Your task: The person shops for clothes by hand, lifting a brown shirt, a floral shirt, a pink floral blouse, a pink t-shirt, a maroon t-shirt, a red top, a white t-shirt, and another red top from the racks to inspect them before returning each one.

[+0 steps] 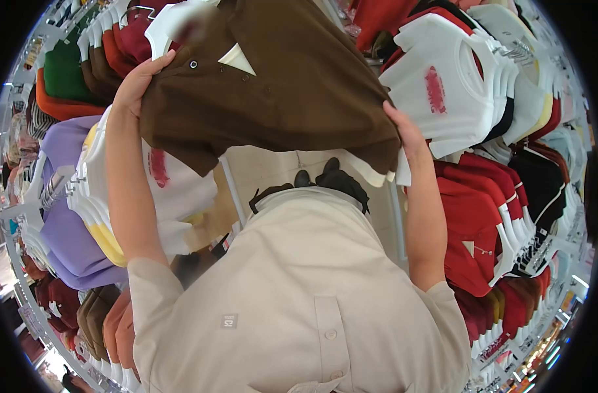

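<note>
A brown shirt [292,92] with small buttons and a pale cream triangular patch [237,60] is stretched out in front of me. My left hand [138,82] pinches its left side, thumb on top, close to a white hanger [164,29]. On the opposite side, my right hand [407,131] grips the brown cloth near its lower corner, where a strip of cream fabric [371,171] shows beneath. The fingers of both hands are partly hidden behind the garment. The top of the shirt runs out of view.
Purple tops [73,216] and white shirts [178,190] hang on the left racks. To the right hang white T-shirts [436,85] and red tops [466,229] on white hangers. A tiled floor [266,167] shows between the racks, with my dark shoes [303,178] on it.
</note>
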`<control>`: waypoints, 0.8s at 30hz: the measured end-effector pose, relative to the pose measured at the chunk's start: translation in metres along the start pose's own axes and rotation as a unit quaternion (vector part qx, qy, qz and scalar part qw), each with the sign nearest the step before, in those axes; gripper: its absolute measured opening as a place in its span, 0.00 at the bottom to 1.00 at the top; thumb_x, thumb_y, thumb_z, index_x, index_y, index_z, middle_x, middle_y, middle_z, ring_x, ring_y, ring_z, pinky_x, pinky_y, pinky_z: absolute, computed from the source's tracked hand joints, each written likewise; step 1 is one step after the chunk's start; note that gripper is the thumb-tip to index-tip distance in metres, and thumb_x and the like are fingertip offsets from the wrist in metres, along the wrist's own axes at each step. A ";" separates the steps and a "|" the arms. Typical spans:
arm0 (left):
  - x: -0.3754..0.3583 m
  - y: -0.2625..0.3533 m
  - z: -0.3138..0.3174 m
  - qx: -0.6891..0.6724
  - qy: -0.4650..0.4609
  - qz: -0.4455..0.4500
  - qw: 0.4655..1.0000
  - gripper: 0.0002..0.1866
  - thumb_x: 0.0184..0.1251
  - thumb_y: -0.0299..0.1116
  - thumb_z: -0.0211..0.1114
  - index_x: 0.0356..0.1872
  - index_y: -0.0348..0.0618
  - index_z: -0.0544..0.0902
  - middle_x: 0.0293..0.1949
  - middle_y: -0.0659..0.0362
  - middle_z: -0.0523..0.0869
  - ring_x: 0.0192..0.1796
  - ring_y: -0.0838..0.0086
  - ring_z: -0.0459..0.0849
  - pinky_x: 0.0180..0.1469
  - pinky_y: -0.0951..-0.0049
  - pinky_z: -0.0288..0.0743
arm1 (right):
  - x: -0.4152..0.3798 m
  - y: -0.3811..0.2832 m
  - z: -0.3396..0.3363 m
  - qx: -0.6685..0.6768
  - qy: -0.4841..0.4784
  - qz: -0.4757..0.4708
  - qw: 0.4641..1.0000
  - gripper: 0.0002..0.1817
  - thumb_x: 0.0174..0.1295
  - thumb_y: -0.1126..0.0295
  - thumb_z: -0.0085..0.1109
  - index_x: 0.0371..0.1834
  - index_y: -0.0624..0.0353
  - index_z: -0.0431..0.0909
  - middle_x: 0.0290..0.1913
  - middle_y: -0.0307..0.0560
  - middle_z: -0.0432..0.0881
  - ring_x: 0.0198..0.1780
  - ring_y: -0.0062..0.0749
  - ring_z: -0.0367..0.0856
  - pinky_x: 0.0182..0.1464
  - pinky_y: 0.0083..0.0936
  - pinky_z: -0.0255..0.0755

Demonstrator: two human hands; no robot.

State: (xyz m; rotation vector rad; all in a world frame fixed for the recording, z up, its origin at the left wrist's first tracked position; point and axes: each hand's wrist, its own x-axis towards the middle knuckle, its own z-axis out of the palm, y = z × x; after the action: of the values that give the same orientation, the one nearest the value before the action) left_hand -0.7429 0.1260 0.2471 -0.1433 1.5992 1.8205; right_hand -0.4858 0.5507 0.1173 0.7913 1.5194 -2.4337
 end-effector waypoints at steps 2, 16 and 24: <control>0.003 -0.002 -0.007 -0.022 0.000 -0.020 1.000 0.18 0.69 0.38 0.68 0.52 0.34 0.82 0.42 0.53 0.90 0.39 0.70 0.90 0.44 0.70 0.85 | 0.001 -0.008 -0.003 0.001 -0.023 -0.029 0.999 0.23 0.71 0.55 0.59 0.57 0.63 0.80 0.49 0.43 0.86 0.49 0.24 0.84 0.55 0.24 0.74; -0.023 0.008 -0.023 0.247 0.115 0.222 0.936 0.13 0.66 0.36 0.71 0.44 0.42 0.80 0.35 0.68 0.81 0.37 0.85 0.77 0.42 0.81 0.71 | 0.031 0.021 -0.019 -0.377 0.096 -0.195 0.900 0.14 0.62 0.68 0.65 0.48 0.63 0.80 0.37 0.47 0.84 0.39 0.28 0.79 0.46 0.27 0.72; -0.037 0.011 -0.003 0.269 0.108 0.275 0.917 0.10 0.66 0.34 0.72 0.41 0.43 0.80 0.31 0.72 0.76 0.34 0.88 0.70 0.38 0.83 0.64 | 0.035 0.040 -0.012 -0.317 0.119 -0.142 0.930 0.19 0.69 0.57 0.60 0.49 0.66 0.81 0.37 0.45 0.86 0.39 0.27 0.81 0.47 0.27 0.74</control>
State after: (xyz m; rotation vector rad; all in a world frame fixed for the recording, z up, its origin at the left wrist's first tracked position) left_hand -0.7223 0.1074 0.2741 0.4104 2.4232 1.7041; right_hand -0.4954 0.5467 0.0632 0.7768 2.4714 -1.8308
